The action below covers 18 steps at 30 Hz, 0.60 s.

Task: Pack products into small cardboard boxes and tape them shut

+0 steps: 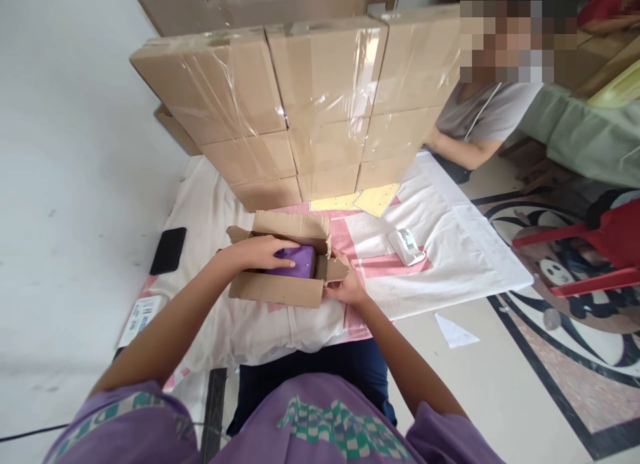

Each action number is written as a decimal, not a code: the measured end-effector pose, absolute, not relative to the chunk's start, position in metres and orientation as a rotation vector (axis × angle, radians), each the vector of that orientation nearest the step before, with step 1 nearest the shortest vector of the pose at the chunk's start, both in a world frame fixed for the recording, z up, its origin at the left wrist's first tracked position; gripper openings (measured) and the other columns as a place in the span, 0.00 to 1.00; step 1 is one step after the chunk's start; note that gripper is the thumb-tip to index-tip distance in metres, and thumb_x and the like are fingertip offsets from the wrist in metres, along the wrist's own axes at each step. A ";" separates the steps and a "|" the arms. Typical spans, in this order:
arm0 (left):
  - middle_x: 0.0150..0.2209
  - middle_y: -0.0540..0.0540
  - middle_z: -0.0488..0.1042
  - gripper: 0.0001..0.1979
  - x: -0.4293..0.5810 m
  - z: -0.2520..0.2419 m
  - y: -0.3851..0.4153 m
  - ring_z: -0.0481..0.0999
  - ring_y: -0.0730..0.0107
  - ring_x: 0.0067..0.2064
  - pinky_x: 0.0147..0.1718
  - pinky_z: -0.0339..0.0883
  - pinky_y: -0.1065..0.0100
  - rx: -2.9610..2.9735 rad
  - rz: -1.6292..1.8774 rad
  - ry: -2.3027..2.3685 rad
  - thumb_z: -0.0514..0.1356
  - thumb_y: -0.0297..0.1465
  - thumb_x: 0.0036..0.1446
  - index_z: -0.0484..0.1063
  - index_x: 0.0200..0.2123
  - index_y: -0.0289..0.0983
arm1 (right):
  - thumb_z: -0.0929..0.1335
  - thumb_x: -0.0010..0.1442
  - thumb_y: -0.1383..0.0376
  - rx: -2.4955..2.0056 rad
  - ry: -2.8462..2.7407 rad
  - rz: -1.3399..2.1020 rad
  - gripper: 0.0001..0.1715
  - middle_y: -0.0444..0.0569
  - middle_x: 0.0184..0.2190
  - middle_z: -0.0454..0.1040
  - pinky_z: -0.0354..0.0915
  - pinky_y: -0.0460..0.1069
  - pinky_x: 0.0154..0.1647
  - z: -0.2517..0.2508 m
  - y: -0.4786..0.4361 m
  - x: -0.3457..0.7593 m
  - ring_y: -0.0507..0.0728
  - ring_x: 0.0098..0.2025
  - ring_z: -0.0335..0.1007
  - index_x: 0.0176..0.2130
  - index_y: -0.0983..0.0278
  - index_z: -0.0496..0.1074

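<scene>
An open cardboard box (280, 289) lies on the cloth-covered table in front of me, its flaps spread outward. Inside it is a purple item (301, 261), with brown cardboard beside it. My left hand (265, 253) reaches in from the left, its fingers apart and resting on top of the purple item. At the box's right end, my right hand (349, 285) grips the edge near the torn end flap, thumb and fingers on either side of the cardboard.
Stacked taped cartons (325, 111) rise behind the box. Yellow sheets (377, 199), a white device (407, 247) and a black phone (169, 251) lie on the tablecloth (400, 294). A person (470, 131) sits at the back right. A red chair (600, 244) stands right.
</scene>
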<state>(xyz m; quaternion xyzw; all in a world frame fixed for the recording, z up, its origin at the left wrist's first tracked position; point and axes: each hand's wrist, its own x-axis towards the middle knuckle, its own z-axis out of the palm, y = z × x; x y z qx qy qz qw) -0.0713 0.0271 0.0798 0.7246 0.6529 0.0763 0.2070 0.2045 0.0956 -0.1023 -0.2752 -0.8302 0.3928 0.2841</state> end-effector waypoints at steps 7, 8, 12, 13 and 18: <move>0.60 0.42 0.77 0.33 -0.132 0.063 -0.038 0.81 0.61 0.50 0.52 0.75 0.56 1.208 1.459 2.350 0.46 0.51 0.69 0.59 0.70 0.41 | 0.77 0.50 0.47 -0.758 -2.255 0.999 0.46 0.58 0.62 0.72 0.67 0.69 0.62 -0.104 0.096 0.204 0.73 0.66 0.66 0.63 0.56 0.68; 0.60 0.40 0.76 0.34 -0.139 0.047 -0.048 0.81 0.59 0.51 0.52 0.75 0.54 1.095 1.568 2.358 0.47 0.51 0.68 0.58 0.69 0.39 | 0.77 0.50 0.47 -0.749 -2.247 1.007 0.44 0.58 0.61 0.72 0.68 0.69 0.61 -0.103 0.096 0.204 0.73 0.65 0.67 0.62 0.56 0.69; 0.65 0.36 0.72 0.39 -0.128 -0.012 -0.068 0.71 0.47 0.66 0.67 0.64 0.48 1.152 1.294 2.128 0.58 0.56 0.57 0.69 0.63 0.37 | 0.77 0.51 0.45 -0.712 -2.185 1.060 0.40 0.57 0.55 0.76 0.72 0.68 0.57 -0.098 0.096 0.204 0.73 0.60 0.72 0.58 0.57 0.71; 0.67 0.38 0.70 0.38 -0.120 -0.020 -0.070 0.68 0.48 0.69 0.69 0.61 0.50 1.151 1.280 2.062 0.56 0.57 0.59 0.70 0.64 0.37 | 0.77 0.51 0.44 -0.709 -2.158 1.070 0.40 0.57 0.54 0.76 0.72 0.68 0.56 -0.098 0.095 0.205 0.72 0.58 0.73 0.57 0.57 0.72; 0.71 0.40 0.64 0.37 -0.079 -0.017 -0.082 0.60 0.51 0.74 0.74 0.52 0.51 1.130 1.329 1.913 0.48 0.58 0.64 0.73 0.62 0.39 | 0.69 0.63 0.43 -0.646 -2.120 1.079 0.38 0.56 0.55 0.76 0.74 0.66 0.57 -0.092 0.082 0.227 0.69 0.58 0.75 0.66 0.54 0.65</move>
